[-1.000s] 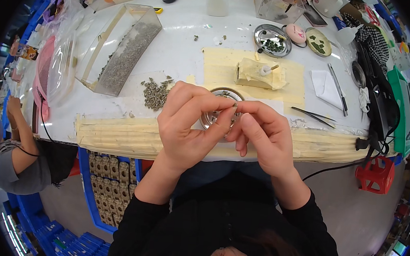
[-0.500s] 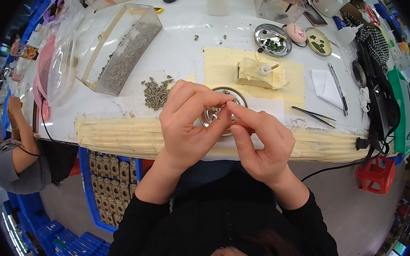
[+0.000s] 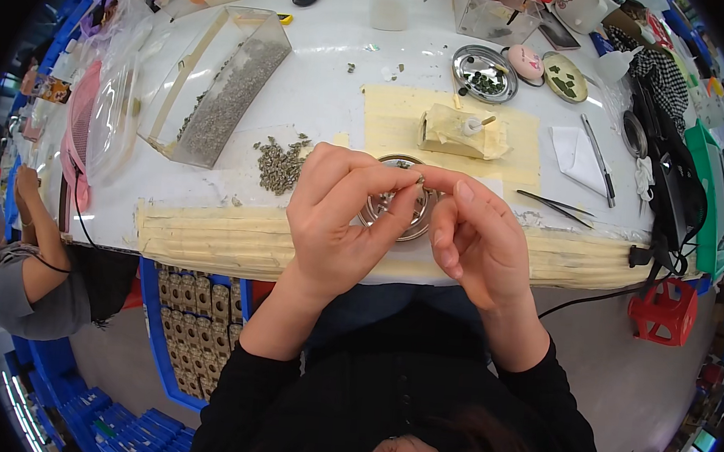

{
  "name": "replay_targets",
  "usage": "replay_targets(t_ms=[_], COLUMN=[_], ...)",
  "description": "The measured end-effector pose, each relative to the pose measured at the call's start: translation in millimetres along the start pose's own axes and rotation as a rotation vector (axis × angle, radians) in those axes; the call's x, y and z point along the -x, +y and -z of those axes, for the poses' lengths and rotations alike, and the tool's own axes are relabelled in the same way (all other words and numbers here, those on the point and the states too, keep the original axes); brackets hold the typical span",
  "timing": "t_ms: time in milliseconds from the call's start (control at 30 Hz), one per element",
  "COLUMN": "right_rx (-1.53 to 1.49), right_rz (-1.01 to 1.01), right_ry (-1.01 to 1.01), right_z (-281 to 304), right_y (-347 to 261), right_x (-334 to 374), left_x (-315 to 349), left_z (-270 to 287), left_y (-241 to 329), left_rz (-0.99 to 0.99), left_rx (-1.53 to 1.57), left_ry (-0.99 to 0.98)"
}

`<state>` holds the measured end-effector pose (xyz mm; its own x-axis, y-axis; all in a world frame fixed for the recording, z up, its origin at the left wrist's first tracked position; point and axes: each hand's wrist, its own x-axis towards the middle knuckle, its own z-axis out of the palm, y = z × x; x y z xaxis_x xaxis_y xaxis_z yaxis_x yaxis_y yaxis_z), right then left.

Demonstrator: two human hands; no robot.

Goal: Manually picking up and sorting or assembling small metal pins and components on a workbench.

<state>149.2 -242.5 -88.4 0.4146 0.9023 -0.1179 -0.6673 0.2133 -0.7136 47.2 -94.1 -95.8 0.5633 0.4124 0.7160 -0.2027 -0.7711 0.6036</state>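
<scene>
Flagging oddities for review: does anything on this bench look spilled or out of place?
A few small grey-green bits lie scattered on the white tabletop, apart from the loose pile of the same bits beside the clear plastic tray. Otherwise nothing stands out.

Tiny grey-green piece being pinched between fingertips of both hands, hovering just above round metal dish; dish lying flat on bench near front edge.
</scene>
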Motion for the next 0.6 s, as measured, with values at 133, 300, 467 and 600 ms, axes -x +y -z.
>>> replay_targets(t_ms=[133,300,467,600], right_rx=[0.598,1.358,1.081,0.471], right_rz=[0.316,0.815,0.538,0.109], right_ry=[0.088,0.120,0.118,0.022], right_z=[-15.6,-17.1,-13.1,-11.2], right_y=[4.5,19.5,17.8,12.4], right_x=[8.4,0.6,1.2,5.9], left_x=[1.1,1.5,1.7,1.7], left_z=[-0.7,2.5,3.5,4.7], left_y=[-1.2,-0.7,-0.4,0.9], left_rz=[0.059,0.147,0.164,0.150], left_rx=[-0.013,0.054,0.117,0.135], left_ry=[-0.003,-0.030,-0.030,-0.028])
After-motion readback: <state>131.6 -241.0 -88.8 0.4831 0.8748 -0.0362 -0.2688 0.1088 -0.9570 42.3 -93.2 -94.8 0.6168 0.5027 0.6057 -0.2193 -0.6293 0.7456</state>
